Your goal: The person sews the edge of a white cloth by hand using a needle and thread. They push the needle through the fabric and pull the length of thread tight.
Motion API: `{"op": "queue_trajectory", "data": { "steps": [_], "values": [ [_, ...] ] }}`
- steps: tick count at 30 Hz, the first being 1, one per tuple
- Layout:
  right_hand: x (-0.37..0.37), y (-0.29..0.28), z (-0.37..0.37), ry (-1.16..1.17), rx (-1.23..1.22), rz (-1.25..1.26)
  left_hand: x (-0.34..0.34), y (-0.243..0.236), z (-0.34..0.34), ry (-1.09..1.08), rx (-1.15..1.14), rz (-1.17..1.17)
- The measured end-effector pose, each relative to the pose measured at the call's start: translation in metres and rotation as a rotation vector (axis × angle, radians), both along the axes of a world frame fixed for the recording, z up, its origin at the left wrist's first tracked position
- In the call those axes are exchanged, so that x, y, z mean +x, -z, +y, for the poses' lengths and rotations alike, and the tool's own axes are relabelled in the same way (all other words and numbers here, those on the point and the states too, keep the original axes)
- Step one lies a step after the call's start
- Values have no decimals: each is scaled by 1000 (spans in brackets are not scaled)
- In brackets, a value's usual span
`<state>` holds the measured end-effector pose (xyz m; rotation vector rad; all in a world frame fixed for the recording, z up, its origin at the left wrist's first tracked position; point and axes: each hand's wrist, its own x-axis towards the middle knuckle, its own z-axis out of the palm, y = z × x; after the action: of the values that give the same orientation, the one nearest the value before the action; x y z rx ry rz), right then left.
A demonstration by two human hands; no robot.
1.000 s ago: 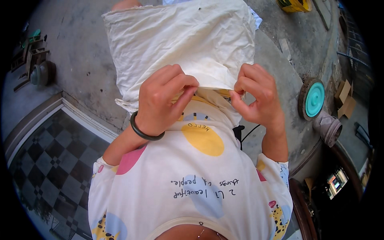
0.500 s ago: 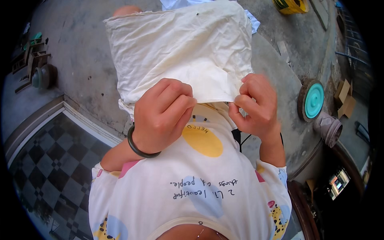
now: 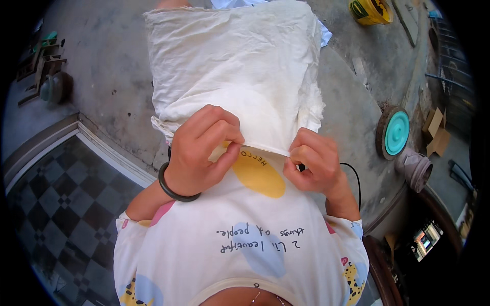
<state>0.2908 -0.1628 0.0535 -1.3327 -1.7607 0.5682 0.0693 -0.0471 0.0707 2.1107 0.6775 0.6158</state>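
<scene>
A wrinkled cream-white cloth with frayed edges lies spread across my lap. Along its near edge, my left hand pinches the fabric between thumb and forefinger; a dark bangle circles that wrist. My right hand grips the same edge a short way to the right, its fingers curled in. Between the two hands the edge runs fairly straight, sloping down toward the right. Whether a needle or thread is in my fingers cannot be made out.
On the concrete floor to the right are a round turquoise lid, a grey bucket on its side and an open cardboard box. A yellow bucket stands far right. Wooden stools and a dark pot are at left.
Both hands still hold the cloth edge. My right hand has come down toward me and slightly left, pulling the edge nearer; the cloth's far left corner has shifted a little right.
</scene>
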Motion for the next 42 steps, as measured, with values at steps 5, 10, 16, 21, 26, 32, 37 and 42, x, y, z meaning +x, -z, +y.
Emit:
{"op": "queue_trajectory", "data": {
  "steps": [5,10,16,21,26,32,37,42],
  "values": [
    [-10,-17,-4,42,-239,126,-9,-7,10,14,-303,-45],
    [-7,-18,0,64,-318,180,-13,-3,12,102,-564,16],
    [-9,-10,-6,105,-412,231,-10,14,3,106,-676,57],
    [-8,-3,-7,150,-566,340,-4,24,3,109,-653,48],
    [3,3,-3,139,-715,450,8,29,7,150,-957,72],
    [6,12,0,188,-710,578,17,32,9,174,-835,74],
    [9,13,2,225,-696,609,25,39,11,170,-850,-49],
    [9,14,5,191,-660,531,26,41,11,132,-742,1]
  ]
}}
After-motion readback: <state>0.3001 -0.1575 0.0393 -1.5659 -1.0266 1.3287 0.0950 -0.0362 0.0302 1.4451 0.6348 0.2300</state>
